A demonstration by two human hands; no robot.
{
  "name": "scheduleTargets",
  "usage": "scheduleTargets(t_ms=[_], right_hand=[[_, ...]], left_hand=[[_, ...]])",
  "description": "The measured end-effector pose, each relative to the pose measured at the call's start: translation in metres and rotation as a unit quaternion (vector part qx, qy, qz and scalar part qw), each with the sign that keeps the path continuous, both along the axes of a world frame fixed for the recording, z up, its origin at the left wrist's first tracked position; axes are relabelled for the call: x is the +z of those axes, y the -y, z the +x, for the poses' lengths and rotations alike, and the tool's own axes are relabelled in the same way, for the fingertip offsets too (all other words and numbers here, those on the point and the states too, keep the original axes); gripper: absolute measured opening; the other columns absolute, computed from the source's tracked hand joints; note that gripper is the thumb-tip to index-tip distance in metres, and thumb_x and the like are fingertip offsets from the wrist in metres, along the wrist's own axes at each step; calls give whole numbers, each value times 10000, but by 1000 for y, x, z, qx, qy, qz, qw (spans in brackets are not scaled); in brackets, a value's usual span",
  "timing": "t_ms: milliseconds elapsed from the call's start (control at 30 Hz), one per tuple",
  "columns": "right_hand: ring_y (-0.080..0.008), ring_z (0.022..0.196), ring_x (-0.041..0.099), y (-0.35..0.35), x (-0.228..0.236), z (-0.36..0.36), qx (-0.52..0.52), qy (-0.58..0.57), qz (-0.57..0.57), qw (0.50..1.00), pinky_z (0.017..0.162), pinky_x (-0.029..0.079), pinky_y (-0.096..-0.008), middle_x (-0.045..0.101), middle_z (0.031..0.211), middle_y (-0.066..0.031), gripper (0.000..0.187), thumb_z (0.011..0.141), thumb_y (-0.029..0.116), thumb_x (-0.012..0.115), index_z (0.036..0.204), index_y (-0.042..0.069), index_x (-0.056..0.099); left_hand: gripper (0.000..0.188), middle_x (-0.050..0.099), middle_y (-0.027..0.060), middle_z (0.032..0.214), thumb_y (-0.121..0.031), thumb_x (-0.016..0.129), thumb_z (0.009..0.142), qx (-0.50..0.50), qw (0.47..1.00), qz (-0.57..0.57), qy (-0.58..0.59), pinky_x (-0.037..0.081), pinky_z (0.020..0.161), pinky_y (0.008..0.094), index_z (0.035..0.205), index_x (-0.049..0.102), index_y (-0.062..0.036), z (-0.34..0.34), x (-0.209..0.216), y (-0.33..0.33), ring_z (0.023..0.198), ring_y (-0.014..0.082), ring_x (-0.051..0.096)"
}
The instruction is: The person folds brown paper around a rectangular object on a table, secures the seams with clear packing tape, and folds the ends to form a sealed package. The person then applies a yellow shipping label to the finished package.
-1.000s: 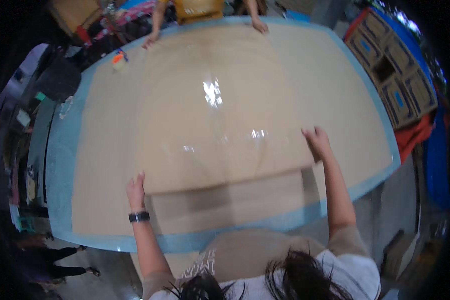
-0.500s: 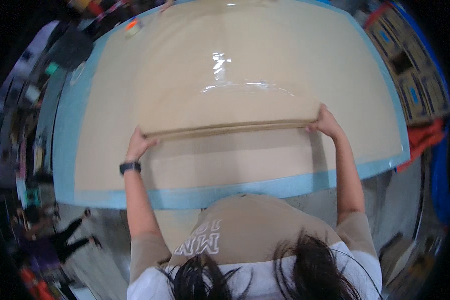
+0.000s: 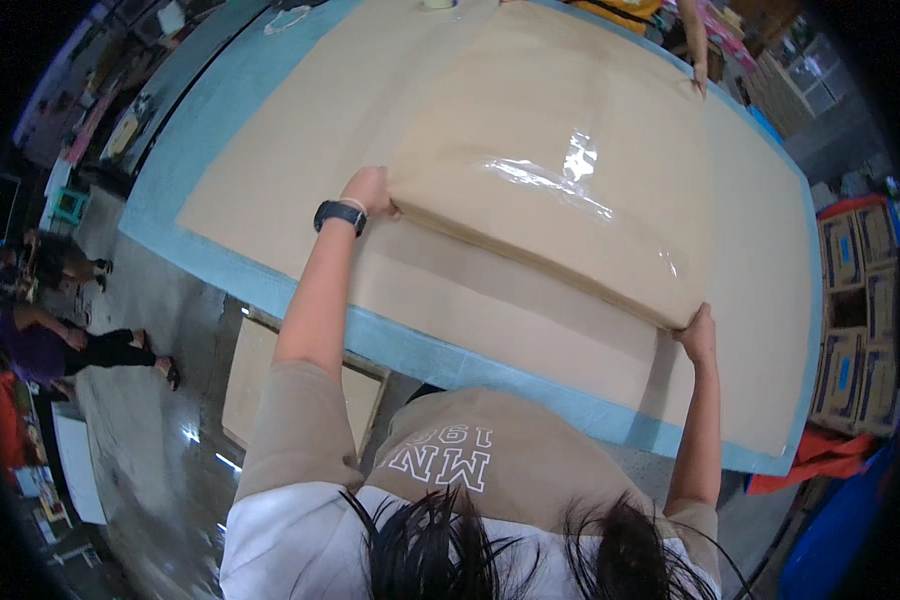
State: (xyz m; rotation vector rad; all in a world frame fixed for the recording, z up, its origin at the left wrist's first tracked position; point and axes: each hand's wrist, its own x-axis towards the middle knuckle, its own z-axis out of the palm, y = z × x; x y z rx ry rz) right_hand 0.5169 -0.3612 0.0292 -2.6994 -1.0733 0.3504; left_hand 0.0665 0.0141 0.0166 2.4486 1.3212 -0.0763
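Note:
A large, flat tan cardboard box (image 3: 510, 125) lies low over the table, shiny clear tape (image 3: 579, 158) running across its top. My left hand (image 3: 372, 190), with a dark watch at its wrist, is closed on the box's near left corner. At the near right corner, my right hand (image 3: 700, 335) grips the same box, thumb on the edge. The undersides of my fingers are hidden. Another person's hand (image 3: 700, 80) reaches down beside the box's far right corner; whether it touches the box I cannot tell.
Beneath the box is a wide table with a tan top and light blue border (image 3: 230, 270). Stacked cartons (image 3: 843, 370) stand to the right, near red-orange cloth (image 3: 810, 458). A framed panel (image 3: 250, 380) sits below the near edge. People stand on the floor at left.
My view has turned, so table and box now slope down to the right in the picture. Both hands keep hold of the box. The other person's arm shows more at the far right.

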Motion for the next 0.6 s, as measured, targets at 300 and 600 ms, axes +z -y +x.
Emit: scheduleTargets(t_ms=[300, 600], right_hand=[[-263, 847, 598, 4, -6, 16, 5, -38, 14, 999, 768, 475, -339, 619, 916, -167, 545, 465, -18, 760, 933, -41, 482], [-244, 947, 549, -9, -31, 49, 81, -107, -4, 991, 817, 438, -352, 583, 1042, -143, 573, 540, 20, 749, 1054, -11, 497]], left_hand=[[446, 630, 176, 844, -180, 820, 445, 6, 998, 12, -60, 501, 723, 357, 821, 648, -14, 16, 3, -3, 801, 281, 621], [208, 653, 114, 786, -41, 664, 584, 106, 988, -52, 97, 503, 628, 333, 791, 665, -65, -1, -1, 15, 700, 225, 629]])
